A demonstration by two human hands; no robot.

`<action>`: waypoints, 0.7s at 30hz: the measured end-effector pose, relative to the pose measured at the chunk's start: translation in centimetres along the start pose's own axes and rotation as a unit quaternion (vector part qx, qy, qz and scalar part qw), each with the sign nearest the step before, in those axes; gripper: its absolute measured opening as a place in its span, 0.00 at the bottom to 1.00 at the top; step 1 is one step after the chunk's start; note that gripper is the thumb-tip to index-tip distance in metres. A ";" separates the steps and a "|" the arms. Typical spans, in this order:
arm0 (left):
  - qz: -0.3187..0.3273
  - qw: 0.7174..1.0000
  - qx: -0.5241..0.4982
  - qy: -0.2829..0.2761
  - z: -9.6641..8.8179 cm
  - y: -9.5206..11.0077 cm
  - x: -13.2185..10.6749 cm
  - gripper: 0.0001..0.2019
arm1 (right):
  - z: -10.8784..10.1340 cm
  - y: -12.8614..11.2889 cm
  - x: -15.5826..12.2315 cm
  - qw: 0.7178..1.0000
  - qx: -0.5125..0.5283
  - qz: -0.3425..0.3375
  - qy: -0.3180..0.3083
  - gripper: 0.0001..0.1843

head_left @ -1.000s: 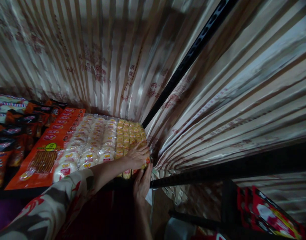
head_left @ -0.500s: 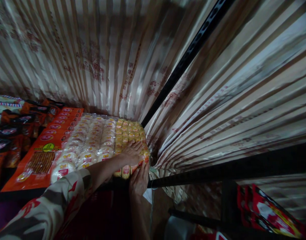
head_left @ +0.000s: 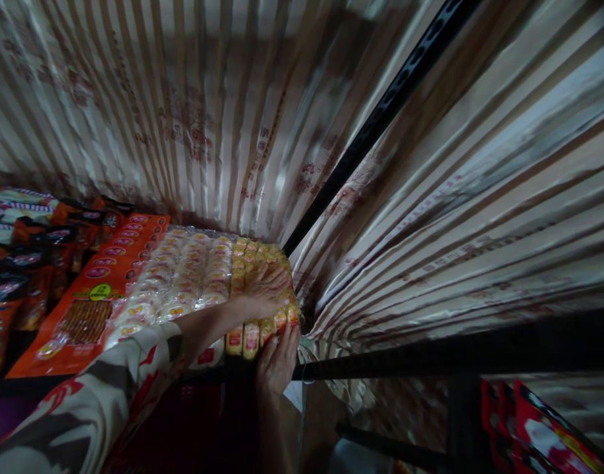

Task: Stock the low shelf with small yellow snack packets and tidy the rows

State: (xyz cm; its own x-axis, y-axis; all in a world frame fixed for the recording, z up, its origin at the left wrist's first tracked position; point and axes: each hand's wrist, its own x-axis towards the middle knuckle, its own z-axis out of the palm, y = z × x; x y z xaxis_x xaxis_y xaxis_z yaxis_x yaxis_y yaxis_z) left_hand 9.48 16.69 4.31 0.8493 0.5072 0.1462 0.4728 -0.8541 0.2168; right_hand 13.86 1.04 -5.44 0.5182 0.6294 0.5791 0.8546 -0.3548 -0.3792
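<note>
A clear pack of small yellow-wrapped snacks (head_left: 252, 336) lies at the right end of a shelf, its front end at the shelf's black front rail (head_left: 390, 359). My left hand (head_left: 262, 289) lies flat on top of this pack, fingers spread toward the back; a patterned sleeve covers the arm. From below the rail, my right hand (head_left: 276, 361) reaches up with fingers stretched together against the pack's front end. Beside it on the left lies a clear pack of round white cakes (head_left: 183, 276).
A long orange snack bag (head_left: 91, 296) and dark red bags (head_left: 15, 276) fill the shelf's left. Striped satin cloth (head_left: 430, 197) hangs behind and to the right, crossed by a black slotted post (head_left: 375, 125). Red packets (head_left: 539, 428) sit on a lower shelf at right.
My left hand has slid farther back over the yellow pack, and more of the pack's front end shows above my right hand. The right hand has stayed at the rail.
</note>
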 end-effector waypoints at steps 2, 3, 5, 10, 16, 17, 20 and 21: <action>0.030 0.999 -0.012 -0.027 0.2 0.5 0.4 0.24 | 0.1 0.4 -0.2 1.000 0.001 0.009 -0.009 0.31; 0.039 0.998 -0.019 -0.039 0.3 0.6 0.5 0.24 | 0.1 0.6 -0.3 1.000 0.004 0.017 -0.018 0.31; 0.031 0.998 -0.030 -0.053 0.5 0.8 0.8 0.25 | 0.1 0.7 -0.4 0.999 0.011 0.034 -0.042 0.32; -0.025 0.994 -0.048 -0.094 1.2 0.1 0.9 0.30 | 0.1 0.3 -0.2 0.997 0.019 0.052 -0.058 0.33; -0.049 0.994 -0.033 -0.090 1.4 -0.4 0.8 0.28 | 0.1 -0.2 -0.2 0.997 0.009 0.058 -0.047 0.32; -0.053 0.995 -0.027 -0.082 1.4 -0.5 0.6 0.27 | 0.2 -0.2 -0.2 0.997 0.008 0.058 -0.046 0.32; -0.049 0.998 -0.017 -0.033 1.4 -0.5 0.3 0.26 | 0.4 -0.1 -0.2 0.997 -0.001 0.059 -0.044 0.32; -0.042 0.999 -0.016 -0.013 1.2 -0.5 0.2 0.25 | 0.4 -0.1 -0.2 0.997 -0.004 0.058 -0.044 0.32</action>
State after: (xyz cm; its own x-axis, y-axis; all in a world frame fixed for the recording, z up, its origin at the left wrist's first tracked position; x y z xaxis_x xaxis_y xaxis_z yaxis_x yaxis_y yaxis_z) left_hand 9.68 17.11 3.06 0.8130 0.5734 0.1009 0.5354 -0.8044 0.2574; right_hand 13.65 1.21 -5.86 0.6094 0.6412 0.4664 0.7892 -0.4341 -0.4344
